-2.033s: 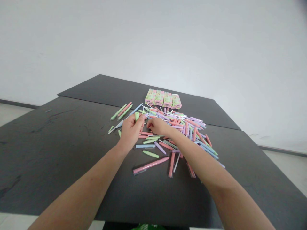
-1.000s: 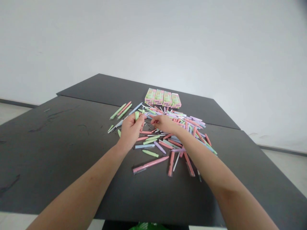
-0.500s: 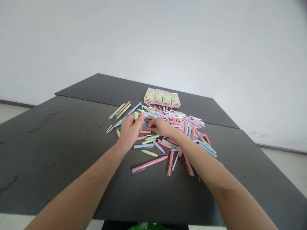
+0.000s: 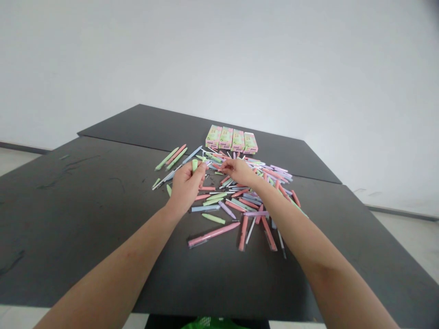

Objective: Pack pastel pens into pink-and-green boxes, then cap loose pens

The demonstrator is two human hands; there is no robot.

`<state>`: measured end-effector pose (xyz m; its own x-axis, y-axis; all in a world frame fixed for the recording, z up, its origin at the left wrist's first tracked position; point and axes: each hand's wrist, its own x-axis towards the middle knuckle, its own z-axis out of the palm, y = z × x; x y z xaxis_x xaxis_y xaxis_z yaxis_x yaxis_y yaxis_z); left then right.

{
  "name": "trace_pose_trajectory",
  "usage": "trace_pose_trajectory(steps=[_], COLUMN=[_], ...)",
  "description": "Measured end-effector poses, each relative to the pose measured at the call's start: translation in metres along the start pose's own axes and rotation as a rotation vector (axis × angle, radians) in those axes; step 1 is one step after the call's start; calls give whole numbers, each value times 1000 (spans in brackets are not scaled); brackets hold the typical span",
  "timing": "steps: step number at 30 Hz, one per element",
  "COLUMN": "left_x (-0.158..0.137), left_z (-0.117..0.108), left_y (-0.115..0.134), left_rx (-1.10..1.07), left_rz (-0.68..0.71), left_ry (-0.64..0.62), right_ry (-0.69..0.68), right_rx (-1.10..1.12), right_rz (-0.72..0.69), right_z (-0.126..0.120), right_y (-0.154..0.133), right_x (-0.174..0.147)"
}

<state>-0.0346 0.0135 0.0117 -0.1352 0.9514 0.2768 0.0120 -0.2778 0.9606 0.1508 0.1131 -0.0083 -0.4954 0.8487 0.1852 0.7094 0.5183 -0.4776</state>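
My left hand (image 4: 187, 180) is closed around a light green pen barrel (image 4: 195, 165), whose rounded end sticks up above the thumb. Beside it, at the far left part of the pen pile (image 4: 245, 201), is my right hand (image 4: 238, 172). Its fingertips are bent together among the pens, and what they pinch, if anything, is too small to make out. Pink, green, blue and purple pen parts and thin white refills lie loose under and around both hands. Nearer to me lies a whole pink pen (image 4: 213, 234) with a clear clip.
Side by side behind the pile stand several pink-and-green pen boxes (image 4: 226, 138). Left of my left hand, green and pink pens (image 4: 171, 156) lie slanted in a group. The black table (image 4: 85, 210) has a seam across it, with a white wall behind.
My right hand has moved a little away from me and to the right over the pile, uncovering more pen parts. The left hand keeps its place with the green barrel.
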Motion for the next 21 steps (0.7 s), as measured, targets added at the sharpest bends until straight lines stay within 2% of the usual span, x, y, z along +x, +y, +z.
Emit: trace_pose_trajectory(steps=[7, 13, 21], left_x=[1, 2, 3], left_z=[0, -1, -1], left_y=[1, -2, -2], left_rx=[12, 16, 1], left_rz=[-15, 3, 2], left_ry=[16, 25, 39], right_ry=[-121, -85, -143], right_rx=[-17, -62, -114], right_rz=[-122, -195, -233], right_z=[26, 35, 41], right_y=[-2, -13, -18], right_x=[-1, 12, 23])
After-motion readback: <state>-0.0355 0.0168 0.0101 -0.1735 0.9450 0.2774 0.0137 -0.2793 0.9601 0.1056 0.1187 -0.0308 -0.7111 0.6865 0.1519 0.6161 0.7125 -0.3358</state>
